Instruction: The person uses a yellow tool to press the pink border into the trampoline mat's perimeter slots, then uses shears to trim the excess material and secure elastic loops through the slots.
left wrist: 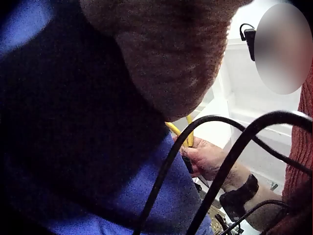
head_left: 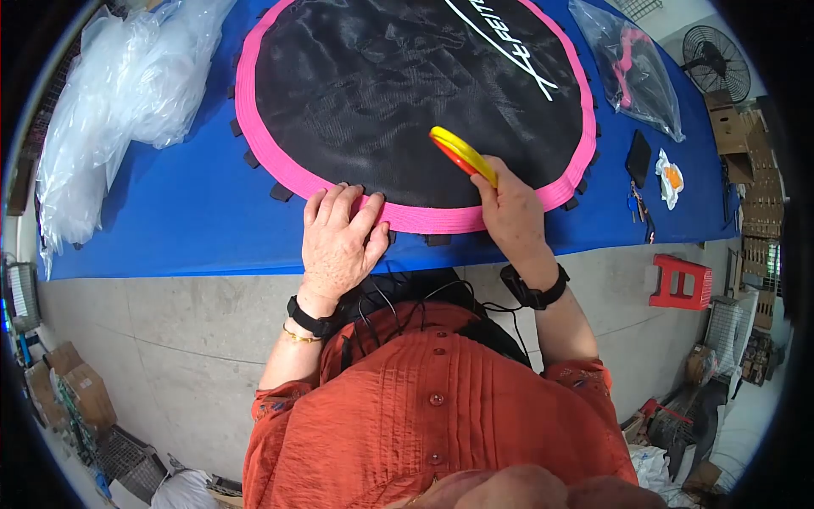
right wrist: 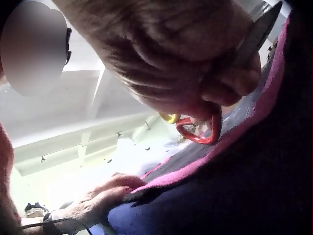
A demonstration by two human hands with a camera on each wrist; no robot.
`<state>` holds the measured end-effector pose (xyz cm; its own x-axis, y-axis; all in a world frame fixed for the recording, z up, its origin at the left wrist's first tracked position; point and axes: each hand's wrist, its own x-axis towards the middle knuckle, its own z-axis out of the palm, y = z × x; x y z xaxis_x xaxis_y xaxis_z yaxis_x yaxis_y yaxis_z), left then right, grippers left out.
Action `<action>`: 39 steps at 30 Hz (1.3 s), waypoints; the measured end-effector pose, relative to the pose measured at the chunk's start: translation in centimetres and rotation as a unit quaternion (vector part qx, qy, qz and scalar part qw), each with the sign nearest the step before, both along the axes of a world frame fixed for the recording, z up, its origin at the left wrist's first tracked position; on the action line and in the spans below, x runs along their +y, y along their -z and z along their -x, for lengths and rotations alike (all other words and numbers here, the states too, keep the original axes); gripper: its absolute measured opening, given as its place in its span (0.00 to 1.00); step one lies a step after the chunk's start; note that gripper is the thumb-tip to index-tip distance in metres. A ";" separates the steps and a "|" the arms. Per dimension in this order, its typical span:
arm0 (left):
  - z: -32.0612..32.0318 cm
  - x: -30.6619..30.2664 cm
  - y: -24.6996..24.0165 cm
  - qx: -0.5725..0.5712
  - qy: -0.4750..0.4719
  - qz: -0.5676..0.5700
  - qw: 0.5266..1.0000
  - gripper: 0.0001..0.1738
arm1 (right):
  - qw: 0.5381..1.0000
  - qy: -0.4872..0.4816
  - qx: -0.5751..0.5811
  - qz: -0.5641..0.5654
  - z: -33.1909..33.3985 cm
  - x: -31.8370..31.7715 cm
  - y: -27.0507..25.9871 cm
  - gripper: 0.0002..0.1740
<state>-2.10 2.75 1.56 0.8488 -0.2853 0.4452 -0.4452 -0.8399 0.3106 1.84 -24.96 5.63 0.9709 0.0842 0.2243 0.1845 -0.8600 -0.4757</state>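
Observation:
A round black mat (head_left: 381,102) with a wide pink border (head_left: 280,161) lies before me, white lettering near its far right side. My left hand (head_left: 343,242) rests on the near edge, its fingers spread over the pink border. With my right hand (head_left: 515,216) I grip scissors (head_left: 458,151) above the near right part of the mat. Their yellow and red handle loops point forward, away from me. In the right wrist view a dark metal blade (right wrist: 264,29) sticks out past the fingers, and the red loop (right wrist: 198,139) hangs below the palm.
A blue cloth (head_left: 178,229) covers the table. Clear plastic wrap (head_left: 144,85) heaps at the left. At the right lie a plastic bag with a pink piece (head_left: 626,64), a phone (head_left: 638,159), keys (head_left: 634,204) and an orange item on white wrapping (head_left: 672,178). Black cables (left wrist: 171,161) cross the left wrist view.

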 end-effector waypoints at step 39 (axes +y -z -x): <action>0.0 -0.1 0.1 -0.003 0.000 -0.032 0.999 0.25 | 0.987 0.158 -0.020 0.033 -0.9 -7.6 1.0 0.12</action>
